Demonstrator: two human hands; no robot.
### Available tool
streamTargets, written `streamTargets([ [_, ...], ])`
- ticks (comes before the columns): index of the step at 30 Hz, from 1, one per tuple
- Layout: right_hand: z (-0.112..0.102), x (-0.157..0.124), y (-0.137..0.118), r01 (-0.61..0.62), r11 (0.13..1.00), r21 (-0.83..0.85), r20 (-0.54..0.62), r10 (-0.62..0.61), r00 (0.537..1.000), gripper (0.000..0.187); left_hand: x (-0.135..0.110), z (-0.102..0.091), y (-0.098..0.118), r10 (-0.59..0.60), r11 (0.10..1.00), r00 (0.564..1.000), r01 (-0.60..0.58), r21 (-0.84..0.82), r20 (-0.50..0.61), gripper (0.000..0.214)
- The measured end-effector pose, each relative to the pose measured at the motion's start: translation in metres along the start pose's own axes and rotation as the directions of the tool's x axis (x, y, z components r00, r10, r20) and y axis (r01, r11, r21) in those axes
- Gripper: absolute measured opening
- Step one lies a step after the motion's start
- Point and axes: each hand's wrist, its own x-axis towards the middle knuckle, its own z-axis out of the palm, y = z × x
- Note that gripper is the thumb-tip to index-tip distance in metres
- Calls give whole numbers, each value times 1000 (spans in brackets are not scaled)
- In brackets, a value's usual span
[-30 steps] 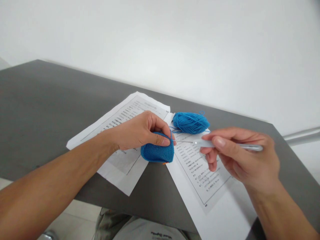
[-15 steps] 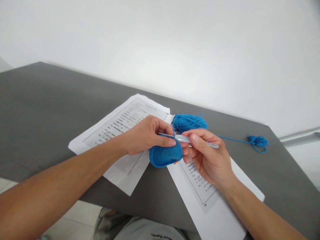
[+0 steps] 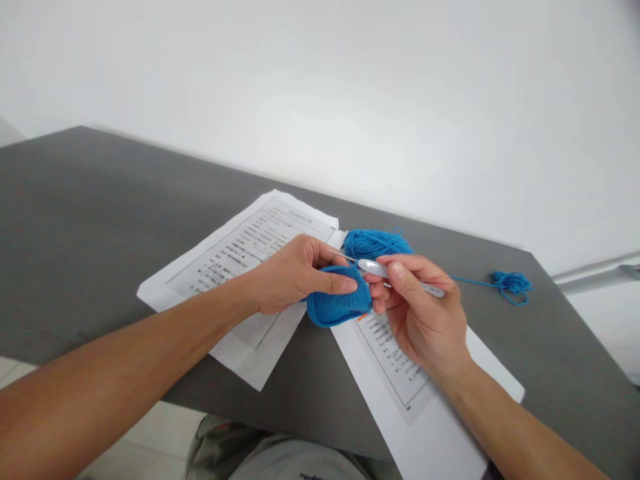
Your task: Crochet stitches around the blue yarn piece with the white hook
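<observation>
My left hand (image 3: 295, 273) pinches a blue crocheted piece (image 3: 336, 305) between thumb and fingers, a little above the table. My right hand (image 3: 423, 313) grips a pale-handled crochet hook (image 3: 387, 270), whose thin metal tip points left over the top edge of the crocheted piece, close to my left fingers. A ball of blue yarn (image 3: 377, 243) lies just behind both hands. A strand runs from it to a small blue yarn tangle (image 3: 510, 283) at the right.
Two printed paper sheets lie on the dark grey table (image 3: 75, 220), one (image 3: 240, 253) under my left hand and one (image 3: 400, 373) under my right hand, reaching past the near table edge. A white wall stands behind the table.
My right hand has come left with the hook from well apart until it meets the crocheted piece. The hook tip now lies across the piece's top edge. The left hand shifted slightly right.
</observation>
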Motion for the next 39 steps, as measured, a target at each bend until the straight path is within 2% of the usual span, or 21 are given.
streamTargets([
  [5, -2, 3, 7, 21, 1000, 17, -23, -21, 1000, 21, 2, -1, -3, 29, 998, 993, -21, 65, -118, 28],
  [10, -7, 8, 18, -19, 999, 46, -23, 20, 1000, 26, 5, -2, -10, 96, 980, 983, -66, 188, -157, 22],
  [15, -18, 14, 30, -72, 996, 47, 30, 71, 997, 33, 8, -2, -18, 117, 984, 980, -92, 153, -161, 30],
  [19, -28, 19, 39, -126, 992, -1, 94, 126, 988, 29, 11, -2, -21, 156, 983, 975, -137, 120, -161, 35],
  [25, -29, 25, 46, -177, 982, -62, 85, 182, 980, 41, 13, -2, -27, 239, 969, 955, -223, 106, -178, 39],
  [29, -25, 27, 46, -181, 979, -88, 64, 187, 980, 41, 15, -6, -33, 233, 965, 955, -204, 167, -182, 27],
  [32, -21, 26, 46, -180, 977, -117, 43, 186, 982, 41, 16, -7, -35, 214, 963, 960, -177, 201, -178, 41],
  [39, -14, 20, 46, -146, 974, -176, -5, 147, 989, 42, 16, 0, -34, 210, 956, 952, -152, 250, -222, 43],
])
